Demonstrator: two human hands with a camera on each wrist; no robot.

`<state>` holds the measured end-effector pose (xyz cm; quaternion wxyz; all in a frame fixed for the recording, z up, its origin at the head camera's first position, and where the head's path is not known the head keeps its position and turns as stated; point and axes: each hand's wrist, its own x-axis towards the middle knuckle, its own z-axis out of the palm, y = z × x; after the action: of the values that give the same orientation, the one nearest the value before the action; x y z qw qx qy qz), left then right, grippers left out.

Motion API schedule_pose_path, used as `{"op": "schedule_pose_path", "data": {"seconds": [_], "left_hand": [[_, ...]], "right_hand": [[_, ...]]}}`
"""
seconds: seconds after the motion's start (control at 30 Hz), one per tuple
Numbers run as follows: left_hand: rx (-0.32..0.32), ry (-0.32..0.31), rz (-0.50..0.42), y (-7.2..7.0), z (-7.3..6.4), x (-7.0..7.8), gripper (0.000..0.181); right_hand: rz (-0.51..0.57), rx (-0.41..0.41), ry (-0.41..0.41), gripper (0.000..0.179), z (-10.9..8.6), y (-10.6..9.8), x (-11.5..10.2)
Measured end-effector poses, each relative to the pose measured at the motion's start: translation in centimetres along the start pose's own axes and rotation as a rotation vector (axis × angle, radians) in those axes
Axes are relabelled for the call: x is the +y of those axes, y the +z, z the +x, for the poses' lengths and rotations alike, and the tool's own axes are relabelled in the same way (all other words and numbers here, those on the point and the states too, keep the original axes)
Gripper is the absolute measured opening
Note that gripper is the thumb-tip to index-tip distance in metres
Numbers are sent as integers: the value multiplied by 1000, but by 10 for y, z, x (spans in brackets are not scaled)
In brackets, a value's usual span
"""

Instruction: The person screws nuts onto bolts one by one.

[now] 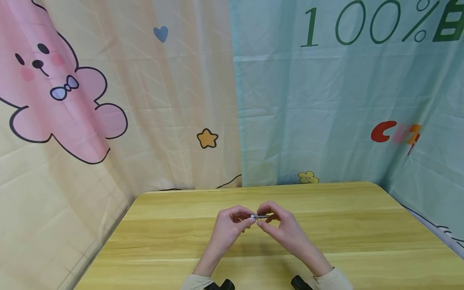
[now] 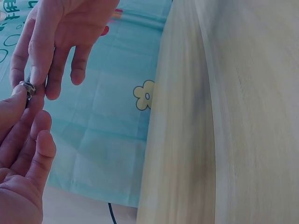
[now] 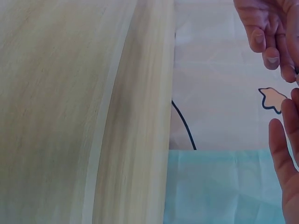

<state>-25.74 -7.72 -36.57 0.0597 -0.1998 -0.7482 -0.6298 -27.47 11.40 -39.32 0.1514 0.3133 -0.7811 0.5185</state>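
Between the hands, above the table, is a small metal bolt (image 1: 262, 216) with a nut-like silver piece on it, lying about level in the head view. My left hand (image 1: 229, 225) pinches its left end between thumb and forefinger. My right hand (image 1: 284, 229) has its thumb and forefinger curled about the shank from the right. In the left wrist view, a silver nut (image 2: 29, 87) shows at the left thumb tip, with thread above it beside the right fingers. The right wrist view shows only parts of both hands, and the bolt is mostly cut off there.
A wooden table (image 1: 163, 241) lies beneath both hands. Behind it hang printed curtains, a cream one (image 1: 174, 100) at the left and a blue one (image 1: 308, 100) at the right. Black wrist straps or mounts (image 1: 227, 284) show at the bottom edge.
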Motion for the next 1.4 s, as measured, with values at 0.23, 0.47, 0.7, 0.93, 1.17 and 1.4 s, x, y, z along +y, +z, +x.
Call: {"op": "schedule_pose_path", "data": {"seconds": [0.23,0.47,0.7,0.93,1.17,1.4], "left_hand": [[-1,-15,-14,1,0,-5,7],[-13,-31,-12,2,8,-27,8],[-19,-12,-22,3,8,-28,7],[11,-22,-16,2,10,-29,9],[9,-16,-23,1,10,-31,8],[3,-23,-38,1,9,-26,8]], "right_hand": [[-37,-19,53,14,-2,0,2],[-100,6,130,12,-2,0,2],[-104,36,170,16,-1,3,1],[0,6,58,18,-1,2,1],[29,2,12,18,-1,1,0],[2,8,131,15,-1,1,0]]}}
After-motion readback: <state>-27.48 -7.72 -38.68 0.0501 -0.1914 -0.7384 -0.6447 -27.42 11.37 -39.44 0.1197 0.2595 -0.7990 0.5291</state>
